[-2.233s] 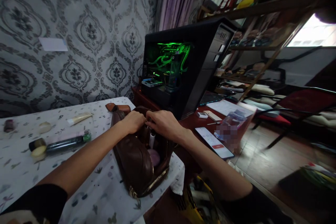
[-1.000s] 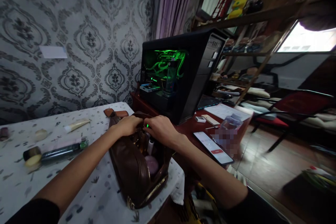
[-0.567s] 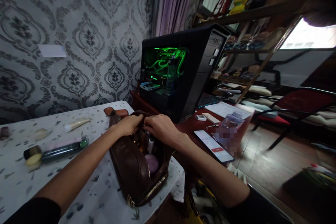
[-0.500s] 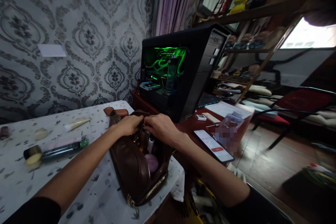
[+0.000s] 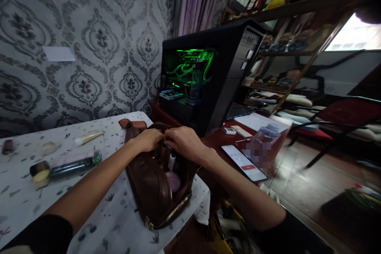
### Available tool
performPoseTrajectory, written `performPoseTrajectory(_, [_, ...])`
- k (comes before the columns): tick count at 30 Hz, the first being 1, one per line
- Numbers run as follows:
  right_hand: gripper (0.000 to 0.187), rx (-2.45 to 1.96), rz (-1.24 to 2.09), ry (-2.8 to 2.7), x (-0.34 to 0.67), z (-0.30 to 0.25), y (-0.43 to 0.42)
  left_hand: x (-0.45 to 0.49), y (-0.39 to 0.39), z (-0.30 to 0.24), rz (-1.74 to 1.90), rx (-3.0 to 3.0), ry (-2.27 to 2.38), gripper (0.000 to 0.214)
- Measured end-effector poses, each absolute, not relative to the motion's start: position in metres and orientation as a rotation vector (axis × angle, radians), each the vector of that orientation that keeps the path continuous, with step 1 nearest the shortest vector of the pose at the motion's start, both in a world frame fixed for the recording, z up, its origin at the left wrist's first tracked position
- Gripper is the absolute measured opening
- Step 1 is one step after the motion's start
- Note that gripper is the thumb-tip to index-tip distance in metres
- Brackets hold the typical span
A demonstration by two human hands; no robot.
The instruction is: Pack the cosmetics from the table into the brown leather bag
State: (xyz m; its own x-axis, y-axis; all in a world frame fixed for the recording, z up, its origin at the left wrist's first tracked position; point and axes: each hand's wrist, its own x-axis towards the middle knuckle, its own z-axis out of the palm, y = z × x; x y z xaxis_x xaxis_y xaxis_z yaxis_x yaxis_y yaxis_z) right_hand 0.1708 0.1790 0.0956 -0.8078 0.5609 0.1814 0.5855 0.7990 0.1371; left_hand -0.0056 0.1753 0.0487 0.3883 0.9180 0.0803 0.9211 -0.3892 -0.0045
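Note:
A brown leather bag (image 5: 145, 184) with a brass zipper lies unzipped at the near right corner of a cloth-covered table (image 5: 98, 206). Inside it show a small white-capped tube (image 5: 172, 162) and a round mauve object (image 5: 173, 181), perhaps a puff. My left hand (image 5: 150, 139) reaches across the bag's left side to the far end of its opening, fingers bent and tips hidden. Close against it, my right hand (image 5: 184, 141) curls its fingers down at the same spot. Whatever the fingers pinch is out of sight.
Left on the table are a dark bottle (image 5: 71, 168), a cream tube (image 5: 89, 137) and a round jar (image 5: 49, 148). Behind the bag stands a computer case (image 5: 205, 83) lit green. A phone (image 5: 244, 163) and a clear plastic container (image 5: 266, 134) rest on the red desk at right.
Both hands stay at the far end of the bag's opening, their fingers shifting only slightly. The whole view has moved a little; the bag and the objects on the table keep their places.

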Motion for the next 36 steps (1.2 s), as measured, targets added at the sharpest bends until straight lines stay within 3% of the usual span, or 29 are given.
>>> performPoseTrajectory(21, [0.016, -0.920, -0.423, -2.901, 0.168, 0.098, 0.179, -0.005, 0.173, 0.046, -0.087, -2.577, -1.797, 0.034])
performPoseTrajectory(27, [0.044, -0.827, -0.338, -2.955, 0.176, 0.100, 0.175, -0.006, 0.172, 0.047, -0.067, -2.654, -1.763, 0.033])
performPoseTrajectory(36, [0.051, -0.755, -0.408, -2.984, 0.184, 0.093, 0.166, -0.003, 0.167, 0.052, -0.008, -2.623, -1.830, 0.037])
